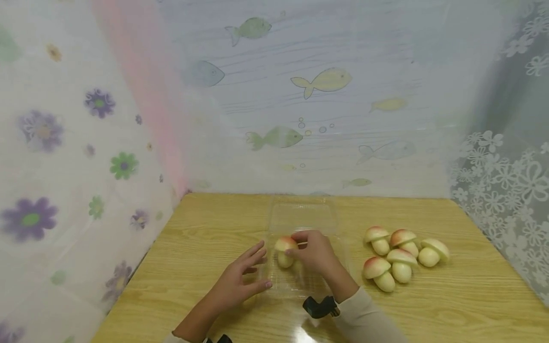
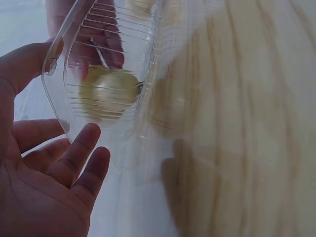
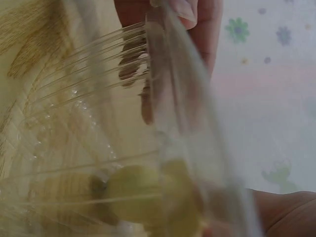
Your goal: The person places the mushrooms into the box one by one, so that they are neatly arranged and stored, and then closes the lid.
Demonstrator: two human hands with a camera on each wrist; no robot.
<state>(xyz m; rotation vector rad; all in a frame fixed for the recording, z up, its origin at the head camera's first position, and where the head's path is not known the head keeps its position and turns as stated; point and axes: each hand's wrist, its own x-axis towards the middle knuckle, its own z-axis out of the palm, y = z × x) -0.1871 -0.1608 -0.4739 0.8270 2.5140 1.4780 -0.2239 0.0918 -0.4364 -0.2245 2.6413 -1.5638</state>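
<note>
A clear plastic clamshell box stands on the table with its ribbed lid folded back toward the wall. Inside the box, my right hand pinches a cream toy mushroom with a red-tinged cap between thumb and forefinger. My left hand is spread at the box's left side, its thumb near the front corner. In the left wrist view that thumb lies along the box's rim, and the fingers extend beside its wall. Through the plastic, the right wrist view shows the pale mushroom blurred.
Several similar mushrooms lie in a cluster on the wooden table, right of the box. Patterned sheets hang on three sides: fish at the back, flowers at left and right. Dark wrist cameras sit at the cuffs.
</note>
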